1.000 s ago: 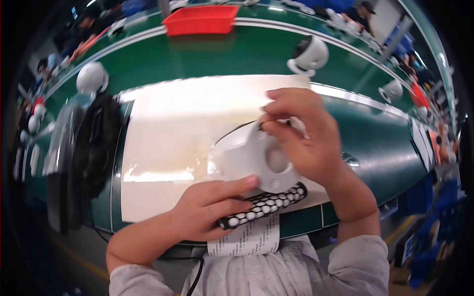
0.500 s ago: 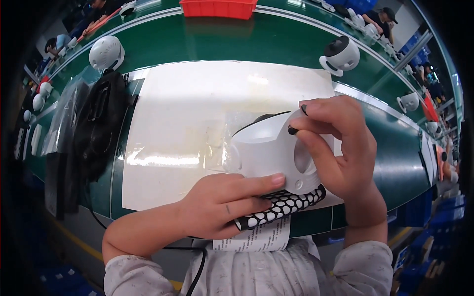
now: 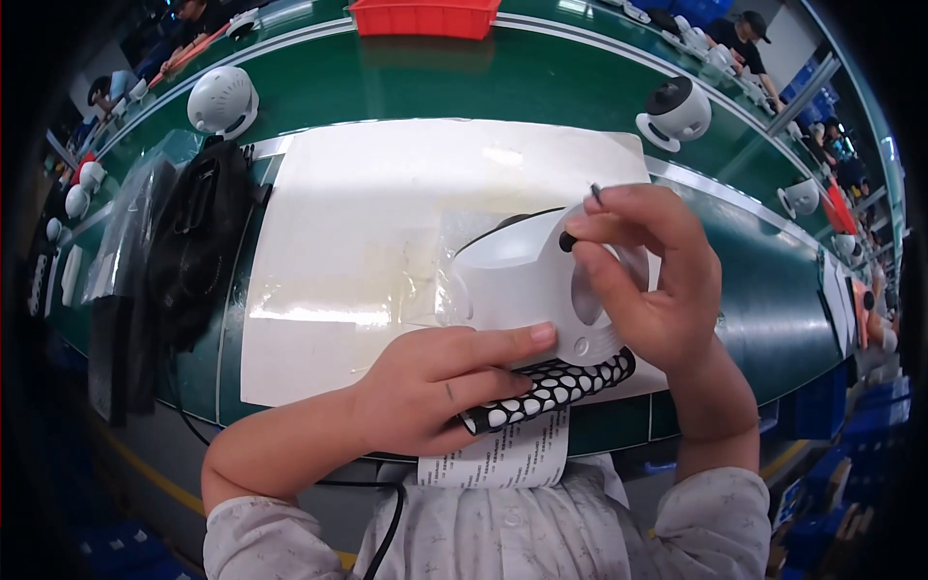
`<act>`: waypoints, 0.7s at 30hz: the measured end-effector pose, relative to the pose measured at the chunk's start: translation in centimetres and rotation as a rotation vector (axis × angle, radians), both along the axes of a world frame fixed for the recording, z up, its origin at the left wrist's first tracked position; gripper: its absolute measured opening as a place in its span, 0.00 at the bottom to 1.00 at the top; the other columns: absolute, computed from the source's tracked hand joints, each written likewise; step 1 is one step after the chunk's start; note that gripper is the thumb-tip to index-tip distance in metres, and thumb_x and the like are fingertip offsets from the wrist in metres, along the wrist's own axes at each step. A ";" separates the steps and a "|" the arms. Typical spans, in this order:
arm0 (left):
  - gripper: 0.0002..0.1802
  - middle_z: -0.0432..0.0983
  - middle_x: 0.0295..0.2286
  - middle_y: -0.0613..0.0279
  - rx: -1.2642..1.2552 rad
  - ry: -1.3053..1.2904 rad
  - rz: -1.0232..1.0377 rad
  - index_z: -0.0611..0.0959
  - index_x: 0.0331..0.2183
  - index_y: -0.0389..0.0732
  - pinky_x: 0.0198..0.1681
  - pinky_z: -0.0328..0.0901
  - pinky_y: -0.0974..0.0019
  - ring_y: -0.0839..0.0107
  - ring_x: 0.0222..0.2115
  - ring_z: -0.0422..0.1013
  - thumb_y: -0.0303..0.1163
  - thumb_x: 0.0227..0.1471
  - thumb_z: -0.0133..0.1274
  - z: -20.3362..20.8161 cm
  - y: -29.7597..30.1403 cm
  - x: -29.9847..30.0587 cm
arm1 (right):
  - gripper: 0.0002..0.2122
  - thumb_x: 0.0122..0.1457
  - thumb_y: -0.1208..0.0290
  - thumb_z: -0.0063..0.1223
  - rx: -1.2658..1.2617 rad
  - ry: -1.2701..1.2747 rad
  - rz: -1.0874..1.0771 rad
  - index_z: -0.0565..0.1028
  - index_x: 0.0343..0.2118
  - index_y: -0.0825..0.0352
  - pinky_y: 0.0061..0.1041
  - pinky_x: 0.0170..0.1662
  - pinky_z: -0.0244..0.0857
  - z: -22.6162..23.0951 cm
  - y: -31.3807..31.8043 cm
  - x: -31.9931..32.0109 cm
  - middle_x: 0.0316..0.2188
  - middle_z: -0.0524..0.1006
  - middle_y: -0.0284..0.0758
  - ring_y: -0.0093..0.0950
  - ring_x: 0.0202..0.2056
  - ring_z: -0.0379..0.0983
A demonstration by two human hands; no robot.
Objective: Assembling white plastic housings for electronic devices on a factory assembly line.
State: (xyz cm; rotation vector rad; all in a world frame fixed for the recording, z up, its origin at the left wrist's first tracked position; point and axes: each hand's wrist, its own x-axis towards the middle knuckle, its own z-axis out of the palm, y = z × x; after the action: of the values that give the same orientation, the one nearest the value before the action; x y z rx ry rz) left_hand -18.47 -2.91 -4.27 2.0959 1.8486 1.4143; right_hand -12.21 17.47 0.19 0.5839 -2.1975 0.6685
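A white, rounded security camera (image 3: 507,295) lies tilted on its side before me, its dark front turned away. My left hand (image 3: 435,382) steadies it, index finger stretched along its lower edge. The lower fingers of that hand grip a black sheet with white dots (image 3: 561,391), curled up under the camera's base. At the camera's round stand, my right hand (image 3: 657,261) is pinched, with a small round black pad (image 3: 567,242) at the thumb tip. Another small black piece (image 3: 595,194) clings to a fingertip. Printed white backing paper (image 3: 498,459) hangs from the sheet towards my lap.
A white board (image 3: 329,222) covers the bench under the work. Beside it on the left lie a black bag (image 3: 198,232) and clear plastic bags (image 3: 126,232). Beyond, a green conveyor (image 3: 425,87) carries more white cameras (image 3: 222,101) and a red bin (image 3: 425,17). Other people work further off.
The camera and dotted sheet have shifted slightly away from me. My right hand has moved a little left, still pinched near the stand. Cameras on the conveyor have drifted right.
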 end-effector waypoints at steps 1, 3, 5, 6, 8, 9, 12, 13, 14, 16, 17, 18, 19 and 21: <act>0.14 0.63 0.47 0.55 -0.007 -0.004 -0.002 0.75 0.29 0.37 0.30 0.66 0.68 0.63 0.29 0.70 0.26 0.31 0.51 0.1 0.0 0.0 | 0.18 0.41 0.86 0.52 -0.115 -0.014 0.022 0.64 0.38 0.68 0.28 0.38 0.60 -0.2 0.0 -0.2 0.28 0.74 0.36 0.32 0.33 0.68; 0.14 0.63 0.47 0.55 0.001 -0.003 0.006 0.75 0.29 0.37 0.29 0.65 0.67 0.63 0.28 0.70 0.26 0.31 0.51 0.0 -0.1 -0.2 | 0.19 0.42 0.86 0.52 0.002 0.043 -0.007 0.63 0.39 0.68 0.27 0.38 0.60 -0.3 -0.1 -0.5 0.27 0.74 0.36 0.31 0.33 0.67; 0.15 0.63 0.47 0.55 0.008 0.002 0.012 0.75 0.29 0.37 0.28 0.65 0.67 0.63 0.28 0.70 0.26 0.31 0.51 -0.1 -0.2 -0.3 | 0.20 0.43 0.86 0.51 0.118 0.105 -0.037 0.61 0.40 0.67 0.26 0.39 0.59 -0.3 -0.1 -0.6 0.27 0.74 0.37 0.31 0.33 0.66; 0.15 0.62 0.47 0.55 0.022 0.011 0.000 0.75 0.29 0.37 0.27 0.65 0.67 0.64 0.27 0.69 0.25 0.30 0.51 -0.1 -0.2 -0.4 | 0.21 0.42 0.86 0.50 0.144 0.136 -0.032 0.59 0.40 0.66 0.26 0.39 0.59 -0.4 -0.1 -0.5 0.27 0.74 0.36 0.30 0.33 0.64; 0.16 0.62 0.47 0.55 0.035 0.017 -0.012 0.75 0.29 0.37 0.26 0.64 0.68 0.64 0.25 0.69 0.25 0.30 0.50 0.0 -0.2 -0.5 | 0.22 0.42 0.87 0.50 0.169 0.164 -0.027 0.58 0.41 0.65 0.26 0.39 0.58 -0.6 0.0 -0.7 0.27 0.73 0.36 0.29 0.33 0.63; 0.12 0.64 0.45 0.54 0.005 0.034 -0.020 0.76 0.28 0.36 0.26 0.64 0.69 0.65 0.25 0.70 0.25 0.32 0.52 0.3 -0.2 -0.6 | 0.21 0.39 0.87 0.51 0.102 0.223 0.018 0.61 0.39 0.64 0.24 0.36 0.60 -0.8 0.1 -1.0 0.26 0.73 0.34 0.30 0.30 0.64; 0.09 0.67 0.42 0.53 -0.029 0.045 -0.027 0.77 0.26 0.35 0.24 0.64 0.69 0.65 0.24 0.70 0.25 0.35 0.53 0.4 -0.2 -0.8 | 0.22 0.38 0.88 0.51 0.032 0.310 0.091 0.63 0.38 0.64 0.22 0.32 0.61 -0.7 0.5 -1.2 0.26 0.72 0.33 0.28 0.26 0.64; 0.09 0.67 0.42 0.53 -0.031 0.042 -0.028 0.77 0.27 0.35 0.24 0.63 0.69 0.65 0.23 0.69 0.24 0.35 0.53 0.4 -0.1 -0.8 | 0.22 0.40 0.88 0.50 0.032 0.341 0.119 0.61 0.40 0.66 0.21 0.31 0.61 -0.6 0.7 -1.2 0.27 0.71 0.35 0.27 0.26 0.64; 0.09 0.67 0.42 0.53 -0.032 0.040 -0.030 0.77 0.27 0.35 0.24 0.63 0.69 0.65 0.23 0.69 0.24 0.35 0.53 0.4 0.0 -0.9 | 0.22 0.40 0.88 0.50 0.031 0.340 0.116 0.61 0.40 0.66 0.21 0.31 0.61 -0.7 0.6 -1.3 0.27 0.71 0.35 0.27 0.26 0.64; 0.10 0.67 0.42 0.53 -0.034 0.038 -0.031 0.77 0.27 0.35 0.22 0.62 0.69 0.66 0.21 0.69 0.24 0.34 0.52 0.4 0.2 -1.0 | 0.22 0.48 0.86 0.41 -0.298 -0.114 0.196 0.52 0.46 0.65 0.24 0.38 0.58 -0.8 0.2 -1.1 0.26 0.69 0.36 0.25 0.29 0.63; 0.10 0.67 0.42 0.53 -0.036 0.035 -0.031 0.77 0.27 0.35 0.22 0.62 0.69 0.66 0.21 0.69 0.24 0.34 0.52 0.4 0.3 -1.0 | 0.22 0.48 0.86 0.41 -0.300 -0.116 0.196 0.52 0.46 0.65 0.24 0.38 0.58 -0.7 0.2 -1.0 0.26 0.69 0.36 0.25 0.29 0.63; 0.10 0.67 0.42 0.53 -0.031 0.039 -0.029 0.77 0.27 0.35 0.22 0.61 0.69 0.66 0.21 0.69 0.24 0.33 0.52 0.4 0.4 -1.0 | 0.22 0.48 0.86 0.42 -0.287 -0.137 0.189 0.52 0.46 0.66 0.23 0.38 0.59 -0.6 0.3 -0.8 0.26 0.69 0.36 0.24 0.29 0.64; 0.11 0.67 0.42 0.53 -0.027 0.043 -0.027 0.77 0.27 0.34 0.21 0.61 0.69 0.66 0.21 0.68 0.24 0.33 0.52 0.4 0.5 -1.0 | 0.22 0.48 0.86 0.42 -0.273 -0.158 0.181 0.52 0.46 0.67 0.22 0.38 0.59 -0.4 0.3 -0.6 0.25 0.69 0.36 0.23 0.28 0.65; 0.11 0.67 0.42 0.53 -0.030 0.045 -0.025 0.77 0.27 0.34 0.21 0.61 0.69 0.66 0.21 0.68 0.24 0.33 0.52 0.6 0.6 -0.9 | 0.22 0.48 0.86 0.43 -0.265 -0.187 0.138 0.52 0.46 0.68 0.25 0.41 0.59 -0.1 0.3 -0.1 0.27 0.70 0.37 0.25 0.30 0.66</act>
State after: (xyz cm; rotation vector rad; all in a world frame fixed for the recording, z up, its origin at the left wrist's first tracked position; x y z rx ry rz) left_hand -19.41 -2.26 -3.69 2.1472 1.8398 1.3368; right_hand -12.31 17.74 0.11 0.5568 -2.2022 1.1070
